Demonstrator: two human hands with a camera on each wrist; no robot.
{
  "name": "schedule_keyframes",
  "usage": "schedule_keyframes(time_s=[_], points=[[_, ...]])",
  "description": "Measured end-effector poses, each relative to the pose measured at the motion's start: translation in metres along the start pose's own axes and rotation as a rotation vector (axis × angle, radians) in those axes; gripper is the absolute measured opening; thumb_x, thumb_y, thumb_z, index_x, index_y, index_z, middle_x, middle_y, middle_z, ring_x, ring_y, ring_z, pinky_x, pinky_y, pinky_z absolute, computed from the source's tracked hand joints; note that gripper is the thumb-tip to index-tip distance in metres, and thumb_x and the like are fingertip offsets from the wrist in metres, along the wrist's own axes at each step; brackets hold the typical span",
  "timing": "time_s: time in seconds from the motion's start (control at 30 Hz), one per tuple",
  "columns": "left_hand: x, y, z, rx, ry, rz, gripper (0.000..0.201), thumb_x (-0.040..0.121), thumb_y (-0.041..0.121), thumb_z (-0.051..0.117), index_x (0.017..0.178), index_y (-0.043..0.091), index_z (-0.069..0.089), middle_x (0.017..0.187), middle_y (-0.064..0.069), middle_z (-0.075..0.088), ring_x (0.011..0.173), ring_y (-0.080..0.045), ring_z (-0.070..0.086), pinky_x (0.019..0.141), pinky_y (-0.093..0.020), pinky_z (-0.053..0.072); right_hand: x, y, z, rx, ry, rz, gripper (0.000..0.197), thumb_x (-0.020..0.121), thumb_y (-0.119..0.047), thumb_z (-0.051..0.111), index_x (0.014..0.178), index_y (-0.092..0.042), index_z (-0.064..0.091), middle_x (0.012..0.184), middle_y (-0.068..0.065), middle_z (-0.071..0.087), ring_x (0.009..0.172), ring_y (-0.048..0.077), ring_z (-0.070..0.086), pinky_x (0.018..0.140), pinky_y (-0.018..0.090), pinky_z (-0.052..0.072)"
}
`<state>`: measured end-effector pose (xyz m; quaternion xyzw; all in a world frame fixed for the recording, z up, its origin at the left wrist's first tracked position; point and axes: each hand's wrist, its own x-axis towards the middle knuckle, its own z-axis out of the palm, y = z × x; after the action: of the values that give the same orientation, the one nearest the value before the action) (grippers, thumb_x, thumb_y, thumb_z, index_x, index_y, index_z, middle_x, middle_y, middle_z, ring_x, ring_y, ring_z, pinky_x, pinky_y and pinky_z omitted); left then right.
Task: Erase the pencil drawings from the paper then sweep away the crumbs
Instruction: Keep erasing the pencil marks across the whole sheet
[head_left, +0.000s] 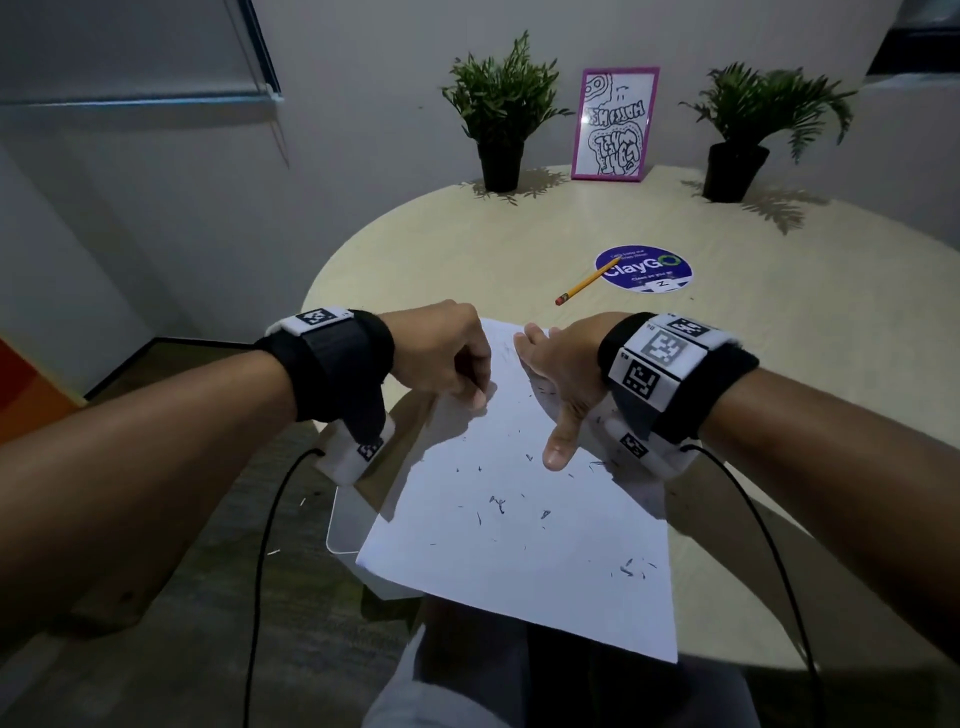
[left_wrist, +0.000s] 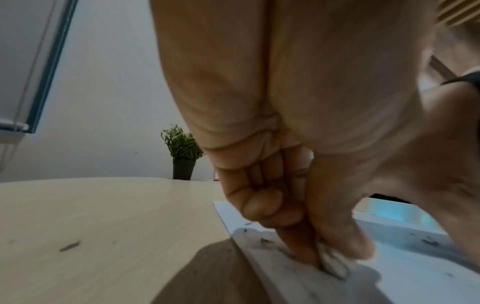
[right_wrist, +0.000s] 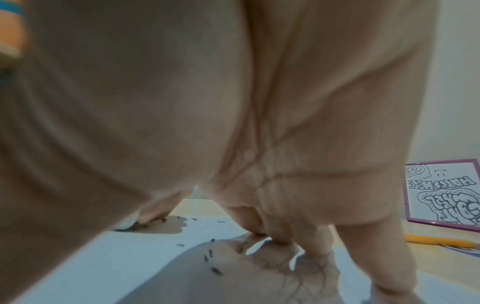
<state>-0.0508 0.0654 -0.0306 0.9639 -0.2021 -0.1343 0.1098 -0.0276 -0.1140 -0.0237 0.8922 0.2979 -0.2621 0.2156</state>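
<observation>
Two hands at work: my left hand (head_left: 447, 356) pinches a small white eraser (left_wrist: 335, 264) against the thin, crease-prone paper (head_left: 519, 545) on the tabletop (head_left: 467, 244), my right hand (head_left: 558, 384) spread flat pinning its far edge, crumbs (head_left: 496, 503) scattered

- Bare forearms, each wrist in a black band (head_left: 332, 364) bearing white blocks printed with black square markers (head_left: 660, 358).
- A thin black cable (head_left: 265, 545) trails from each wrist unit.

Place: office break or meeting room | Evidence: round pale wood-look table (head_left: 467, 244) against plain grey wall; two green plants in black pots (head_left: 501, 111); pink-framed doodle sign (head_left: 614, 123); round purple "ClayGo" clean-up sticker (head_left: 644, 268); roller blind (head_left: 130, 52); grey carpet floor (head_left: 218, 545)
</observation>
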Motion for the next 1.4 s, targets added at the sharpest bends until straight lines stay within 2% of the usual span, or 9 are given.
schedule_keyframes(time_s=[0.2,0.33,0.4,0.57,0.67,0.87,1.1,1.23,1.4], points=[[-0.001,0.005,0.002,-0.011,-0.016,0.012,0.007,0.080,0.020,0.081,0.079,0.024,0.075,0.069,0.020,0.070,0.066,0.011,0.061,0.059,-0.005,0.039,-0.004,-0.001,-0.001,-0.006,-0.030,0.011,0.151,0.060,-0.072,0.079,0.156,-0.010,-0.019,0.167,0.006,-0.015,0.154,0.029,0.008,0.121,0.052,0.023],[-0.008,0.004,0.012,-0.036,0.072,0.002,0.005,0.082,0.020,0.079,0.082,0.021,0.075,0.070,0.018,0.067,0.065,0.011,0.058,0.058,-0.004,0.038,-0.001,-0.002,-0.020,0.063,0.019,-0.020,0.142,0.036,-0.083,0.081,0.153,-0.027,0.023,0.143,0.000,0.054,0.129,0.028,0.052,0.105,0.046,0.045],[-0.013,0.000,0.016,-0.067,0.108,-0.005,0.005,0.082,0.022,0.079,0.084,0.019,0.075,0.074,0.018,0.069,0.068,0.012,0.059,0.060,-0.004,0.038,0.000,-0.008,-0.025,0.094,0.063,-0.058,0.131,0.038,-0.083,0.081,0.147,-0.032,0.029,0.127,-0.005,0.063,0.117,0.025,0.059,0.094,0.040,0.048],[-0.013,-0.013,0.008,-0.076,0.187,-0.088,0.012,0.080,0.033,0.082,0.084,0.023,0.077,0.075,0.015,0.070,0.069,0.003,0.060,0.060,-0.011,0.042,0.005,-0.019,-0.018,0.022,0.072,-0.045,0.138,0.052,-0.072,0.084,0.156,-0.024,0.006,0.156,0.013,0.039,0.127,0.033,0.055,0.098,0.045,0.048],[-0.007,-0.019,0.001,-0.129,0.258,-0.126,0.010,0.080,0.031,0.082,0.083,0.023,0.076,0.075,0.011,0.072,0.069,-0.002,0.063,0.061,-0.015,0.045,0.003,-0.018,-0.019,0.025,0.031,-0.026,0.143,0.058,-0.070,0.083,0.157,-0.035,-0.013,0.161,0.012,0.030,0.135,0.034,0.047,0.098,0.043,0.044],[0.000,-0.010,0.007,-0.088,0.198,-0.049,0.009,0.078,0.029,0.083,0.084,0.024,0.079,0.077,0.007,0.074,0.073,-0.005,0.065,0.068,-0.027,0.055,0.006,-0.016,-0.019,0.037,0.036,-0.044,0.131,0.049,-0.073,0.084,0.155,-0.042,0.013,0.157,0.008,0.039,0.125,0.032,0.056,0.083,0.038,0.045],[-0.003,0.003,0.003,0.003,0.062,0.040,0.006,0.078,0.027,0.084,0.082,0.025,0.079,0.070,0.019,0.069,0.065,0.009,0.058,0.060,-0.007,0.041,0.008,-0.019,-0.019,0.039,0.004,0.012,0.154,0.050,-0.078,0.079,0.158,-0.016,-0.013,0.161,0.013,0.032,0.138,0.033,0.045,0.104,0.042,0.044],[0.014,-0.002,-0.009,0.054,0.187,-0.059,0.005,0.079,0.023,0.081,0.083,0.020,0.080,0.076,0.007,0.074,0.072,-0.008,0.065,0.068,-0.023,0.052,0.004,-0.021,-0.022,0.042,-0.015,-0.009,0.153,0.033,-0.083,0.070,0.157,-0.010,0.018,0.162,0.011,0.029,0.137,0.034,0.046,0.107,0.047,0.043],[0.002,0.006,-0.002,0.077,0.111,0.011,0.006,0.076,0.024,0.084,0.078,0.022,0.079,0.071,0.011,0.072,0.069,-0.003,0.061,0.065,-0.015,0.045,0.006,-0.019,-0.021,0.001,0.014,-0.035,0.158,0.023,-0.087,0.061,0.152,-0.002,0.028,0.161,0.015,0.029,0.134,0.037,0.049,0.106,0.050,0.045]])
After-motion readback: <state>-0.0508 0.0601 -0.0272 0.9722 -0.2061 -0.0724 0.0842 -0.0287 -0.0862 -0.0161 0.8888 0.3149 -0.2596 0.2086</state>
